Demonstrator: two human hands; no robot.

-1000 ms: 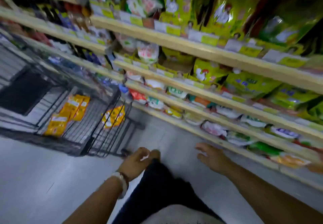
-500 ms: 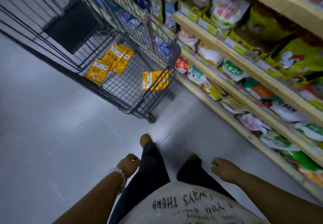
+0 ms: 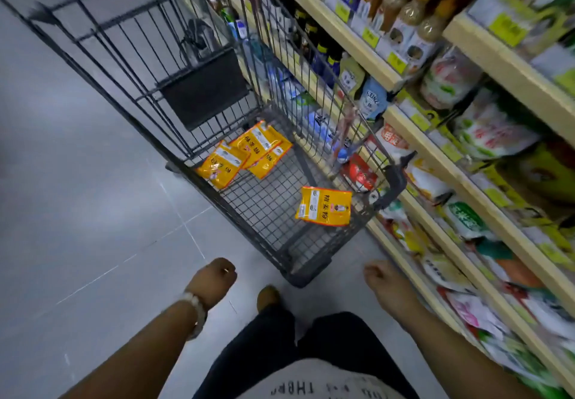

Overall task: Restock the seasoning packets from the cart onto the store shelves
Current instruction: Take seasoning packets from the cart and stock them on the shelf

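Cart [image 3: 390, 180]: dark wire shopping cart, standing on the grey tiled floor [image 3: 77, 212] in the middle of the view, its right side close against the shelves [image 3: 435, 149]

Seasoning packets, far group [image 3: 245, 152]: three yellow packets with red edging, lying flat and overlapping on the cart's mesh bottom, at the far left of the basket, just below a dark folded flap [image 3: 205, 90]

Seasoning packet, single [image 3: 325, 205]: one yellow packet of the same kind, at the near right of the basket, well apart from the group of three; it looks tilted up against the near wire wall, though the contact is hard to tell

Shelves: pale wooden tiers running along the right edge from far to near, with yellow price tags on the front lips; bottles [image 3: 404, 15] with orange and yellow caps on the far upper tier, white, green and red pouches [image 3: 485, 131] on the lower tiers

Left hand [image 3: 214, 283]: low and near, left of the cart's near end, above the floor; fingers curled under into a loose fist, grip narrow, holding nothing; a pale beaded bracelet [image 3: 196, 311] at the wrist

Right hand [image 3: 382, 277]: low and near, between the cart's near end and the bottom shelf; fingers curled in, grip narrow, holding nothing

Person: dark trousers [image 3: 311, 345], one foot [image 3: 267, 297] on the floor between the hands, a light shirt with printed letters at the bottom edge
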